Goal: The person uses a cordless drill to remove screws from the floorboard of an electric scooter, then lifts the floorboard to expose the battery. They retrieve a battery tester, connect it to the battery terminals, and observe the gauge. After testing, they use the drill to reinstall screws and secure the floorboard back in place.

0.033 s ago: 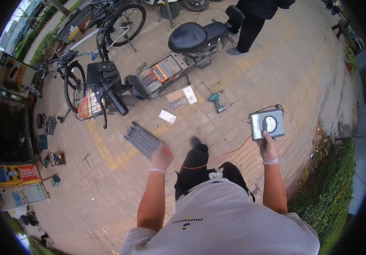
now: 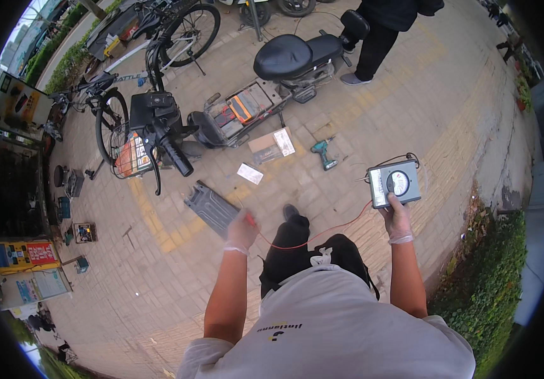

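Note:
My right hand (image 2: 399,218), in a thin clear glove, holds up a grey analog meter (image 2: 380,197) with a round dial, its thumb on the front. A red wire (image 2: 322,243) hangs in a loop from the meter to my left hand (image 2: 242,232), also gloved. The left fingers are closed on a red test probe (image 2: 250,219) with a thin metal tip. Below that hand lies a dark ribbed plastic panel (image 2: 212,207) on the paving. Ahead stands an electric scooter (image 2: 283,57) with its floor compartment uncovered, showing batteries (image 2: 241,108) with orange tops inside.
A green cordless drill (image 2: 324,155), a flattened cardboard piece (image 2: 271,146) and a white paper card (image 2: 250,173) lie on the paving. Bicycles (image 2: 113,126) stand at the left. Another person (image 2: 376,44) is beyond the scooter's rear. A hedge (image 2: 474,303) borders the right.
The meter and my right hand have shifted slightly left. My left hand has turned a little, and the probe's tip shows more plainly.

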### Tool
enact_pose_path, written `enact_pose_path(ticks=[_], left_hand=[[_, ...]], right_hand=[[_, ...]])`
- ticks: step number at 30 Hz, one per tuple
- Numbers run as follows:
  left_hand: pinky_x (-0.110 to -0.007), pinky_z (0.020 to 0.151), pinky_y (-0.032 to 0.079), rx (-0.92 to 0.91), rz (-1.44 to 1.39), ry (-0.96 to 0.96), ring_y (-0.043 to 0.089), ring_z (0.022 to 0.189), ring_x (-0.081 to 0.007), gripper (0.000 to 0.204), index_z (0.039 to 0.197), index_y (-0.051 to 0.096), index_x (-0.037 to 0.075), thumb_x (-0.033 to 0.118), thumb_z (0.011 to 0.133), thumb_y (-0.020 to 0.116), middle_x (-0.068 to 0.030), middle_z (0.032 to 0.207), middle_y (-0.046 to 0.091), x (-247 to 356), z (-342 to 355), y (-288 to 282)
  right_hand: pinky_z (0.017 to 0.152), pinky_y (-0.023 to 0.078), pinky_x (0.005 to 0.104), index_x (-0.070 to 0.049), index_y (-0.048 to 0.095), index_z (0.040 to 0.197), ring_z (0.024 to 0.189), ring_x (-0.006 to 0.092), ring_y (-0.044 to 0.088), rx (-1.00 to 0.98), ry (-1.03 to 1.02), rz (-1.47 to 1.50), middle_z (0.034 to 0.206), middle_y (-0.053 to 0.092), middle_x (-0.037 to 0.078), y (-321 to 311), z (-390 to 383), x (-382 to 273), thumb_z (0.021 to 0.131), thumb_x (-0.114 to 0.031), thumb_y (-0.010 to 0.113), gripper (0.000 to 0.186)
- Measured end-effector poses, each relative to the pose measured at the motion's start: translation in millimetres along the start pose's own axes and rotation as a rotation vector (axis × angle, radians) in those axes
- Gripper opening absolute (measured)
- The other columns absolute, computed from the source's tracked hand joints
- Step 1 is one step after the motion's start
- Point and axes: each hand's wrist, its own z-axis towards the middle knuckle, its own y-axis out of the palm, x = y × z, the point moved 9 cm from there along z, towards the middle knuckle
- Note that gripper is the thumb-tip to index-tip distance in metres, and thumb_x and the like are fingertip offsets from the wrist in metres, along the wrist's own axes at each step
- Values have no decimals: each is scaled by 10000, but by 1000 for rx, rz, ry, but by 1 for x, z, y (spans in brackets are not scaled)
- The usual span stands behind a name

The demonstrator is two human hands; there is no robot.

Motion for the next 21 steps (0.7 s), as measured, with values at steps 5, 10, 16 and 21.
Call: enact_pose_path(ticks=[5,10,16,21], left_hand=[[-322,712,544,52,230,118,631,831,-175,228,1192,609,79,169,983,590,-41,1012,672,57,67,45],[-316,613,478,376,-247,6,563,690,-166,298,1291,560,104,144,996,574,-112,967,690,76,89,50],[-323,526,507,510,-278,72,585,560,-168,837,1618,183,92,66,903,616,-107,852,676,107,74,97],[-314,513,522,607,67,75,636,585,-185,511,1468,513,145,136,958,543,-112,848,673,128,72,123]], right_hand=[[912,566,367,10,505,1339,1054,200,659,-155,-26,-269,1243,621,102,130,69,-40,835,-92,773,580],[991,474,340,13,488,1376,1097,191,611,-458,-118,-529,1271,609,94,242,172,-26,794,-37,788,656],[1058,446,370,10,448,1426,1189,225,581,-899,34,-718,1331,573,118,388,258,51,752,10,767,746],[1079,433,359,4,398,1471,1220,237,570,-1171,168,-840,1359,556,114,463,267,86,715,100,731,832]])
